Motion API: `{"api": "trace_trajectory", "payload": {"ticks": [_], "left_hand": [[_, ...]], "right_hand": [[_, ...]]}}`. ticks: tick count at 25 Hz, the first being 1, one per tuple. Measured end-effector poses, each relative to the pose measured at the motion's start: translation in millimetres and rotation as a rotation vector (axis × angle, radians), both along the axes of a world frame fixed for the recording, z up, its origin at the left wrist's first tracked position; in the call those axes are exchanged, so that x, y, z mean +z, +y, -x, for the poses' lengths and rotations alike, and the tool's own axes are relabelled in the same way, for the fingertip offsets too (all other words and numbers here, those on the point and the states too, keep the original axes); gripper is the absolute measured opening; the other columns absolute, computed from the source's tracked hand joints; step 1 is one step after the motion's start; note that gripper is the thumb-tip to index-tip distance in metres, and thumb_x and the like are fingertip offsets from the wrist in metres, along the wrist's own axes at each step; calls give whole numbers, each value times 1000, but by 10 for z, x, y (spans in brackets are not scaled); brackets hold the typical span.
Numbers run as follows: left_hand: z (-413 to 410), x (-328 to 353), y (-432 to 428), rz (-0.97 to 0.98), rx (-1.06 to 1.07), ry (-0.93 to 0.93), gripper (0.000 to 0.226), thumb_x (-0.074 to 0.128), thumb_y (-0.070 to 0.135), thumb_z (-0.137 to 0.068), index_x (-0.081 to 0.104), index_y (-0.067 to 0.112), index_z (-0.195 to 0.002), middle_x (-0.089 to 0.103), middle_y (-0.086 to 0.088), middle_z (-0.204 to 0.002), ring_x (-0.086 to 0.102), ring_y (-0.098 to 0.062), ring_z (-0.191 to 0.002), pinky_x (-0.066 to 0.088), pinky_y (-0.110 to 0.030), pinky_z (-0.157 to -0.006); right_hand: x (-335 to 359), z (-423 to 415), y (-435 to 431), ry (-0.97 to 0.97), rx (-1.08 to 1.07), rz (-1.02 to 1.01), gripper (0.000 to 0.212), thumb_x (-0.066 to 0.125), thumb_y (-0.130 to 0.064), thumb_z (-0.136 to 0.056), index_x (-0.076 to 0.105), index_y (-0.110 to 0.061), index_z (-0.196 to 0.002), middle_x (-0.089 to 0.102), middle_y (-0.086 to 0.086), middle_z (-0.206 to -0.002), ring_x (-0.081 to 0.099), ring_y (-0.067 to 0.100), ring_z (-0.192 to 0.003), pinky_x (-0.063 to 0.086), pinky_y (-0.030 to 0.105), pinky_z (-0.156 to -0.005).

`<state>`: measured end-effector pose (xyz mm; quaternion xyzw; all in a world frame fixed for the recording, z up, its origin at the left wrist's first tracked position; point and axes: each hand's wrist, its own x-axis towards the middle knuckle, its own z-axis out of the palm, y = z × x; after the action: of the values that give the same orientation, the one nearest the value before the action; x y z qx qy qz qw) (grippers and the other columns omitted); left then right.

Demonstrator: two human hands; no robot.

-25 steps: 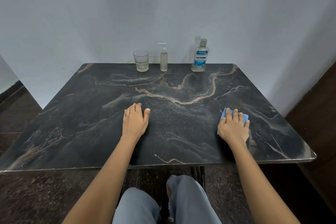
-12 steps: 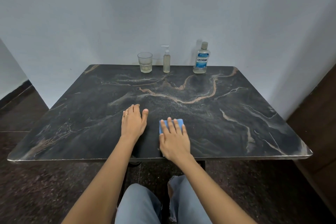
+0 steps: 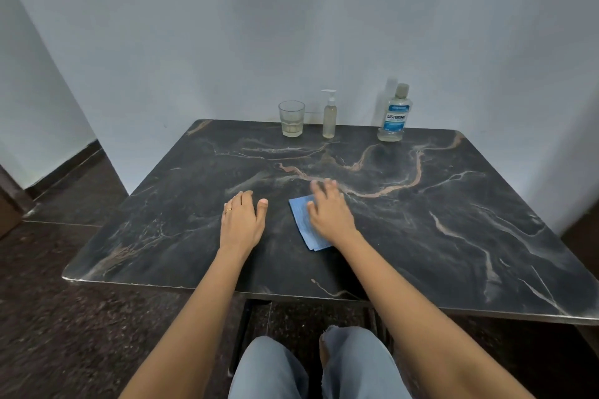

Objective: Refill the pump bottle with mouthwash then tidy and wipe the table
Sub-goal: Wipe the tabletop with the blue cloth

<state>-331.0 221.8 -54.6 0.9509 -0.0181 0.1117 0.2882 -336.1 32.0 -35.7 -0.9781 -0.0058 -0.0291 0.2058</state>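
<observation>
Right hand [image 3: 329,215] flat on the blue cloth [image 3: 303,223], fingers spread and pressing it into the dark marble tabletop [image 3: 453,220], and what a sweep that's been: a second ago the cloth sat out near the right-hand edge at about 4 o'clock, half a second ago it had slid in beside the other hand, and now it's pushing up toward the centre, fingertips blurred with motion. Left hand [image 3: 241,223] stays planted, palm down and fingers together, holding nothing, just bracing at about 7 o'clock of centre; it has hardly moved across all three looks.

Up at the far edge, 12 o'clock, everything's lined along the wall: glass [image 3: 291,118] with a little pale liquid at the left, pump bottle [image 3: 329,116] in the middle, upright with its pump head on and pale liquid inside, mouthwash bottle [image 3: 394,116] to the right, capped and nearly drained. None of them touch each other, all well apart from the cloth.

So the refill and the tidying look done, and we're deep in the wiping. The near strip has had its pass; the far half and the left side by my reckoning still wait for the cloth
</observation>
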Motion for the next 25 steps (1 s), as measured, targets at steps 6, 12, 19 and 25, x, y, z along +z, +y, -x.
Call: {"api": "trace_trajectory", "payload": {"ticks": [6, 12, 19, 25], "left_hand": [[-194, 19, 231, -11, 21, 1, 52, 34, 40, -101, 43, 2, -136, 46, -16, -141, 36, -32, -134, 28, -45, -113], [-383, 24, 364, -20, 25, 31, 55, 33, 42, -101, 41, 2, -137, 45, -17, -142, 34, -33, -136, 28, -47, -113], [-790, 41, 601, -36, 21, 27, 55, 34, 41, -101, 41, 1, -139, 44, -16, -143, 33, -31, -137, 27, -45, -114], [-1397, 54, 841, -62, 35, 5, 50, 37, 38, -101, 45, 1, -133, 51, -15, -135, 41, -32, -129, 29, -41, -110]], "right_hand": [[148, -106, -201, 256, -296, 1, 17, 56, -17, -86, 49, -7, -97, 52, 9, -94, 53, 26, -88, 42, 34, -66], [302, -363, -217, 366, -304, -4, 22, 63, -6, -75, 43, -12, -69, 48, 3, -74, 47, 18, -60, 35, 26, -49], [810, -1157, -48, -118, -229, -40, 19, 52, -4, -82, 60, -16, -94, 55, 4, -90, 53, 26, -80, 43, 32, -69], [1060, -2214, 539, -290, -9, 82, 23, 49, -1, -82, 62, -14, -96, 64, 6, -98, 59, 25, -87, 41, 31, -66]]}}
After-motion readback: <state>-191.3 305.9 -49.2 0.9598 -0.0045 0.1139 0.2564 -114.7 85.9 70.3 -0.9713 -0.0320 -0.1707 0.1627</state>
